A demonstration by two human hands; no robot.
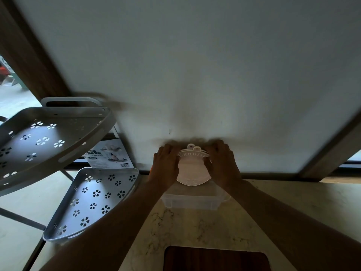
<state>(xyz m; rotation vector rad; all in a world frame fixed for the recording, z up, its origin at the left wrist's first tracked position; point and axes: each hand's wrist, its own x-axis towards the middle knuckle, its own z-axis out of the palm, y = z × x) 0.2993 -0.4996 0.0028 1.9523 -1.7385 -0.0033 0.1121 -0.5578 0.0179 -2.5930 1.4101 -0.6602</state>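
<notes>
A round white plastic piece (192,171) with raised lettering and a small tab on top stands upright against the pale wall (195,65), above a clear plastic tub (192,202). My left hand (166,165) grips its left edge with curled fingers. My right hand (222,163) grips its right edge the same way. Both forearms reach in from the bottom of the view over the marble counter (195,227).
A grey tiered rack stands at the left, with an upper flower-punched shelf (48,137) and a lower one (93,200). A printed packaging card (109,155) leans behind it. A dark wooden board (214,259) lies at the near counter edge. Dark frames border the wall.
</notes>
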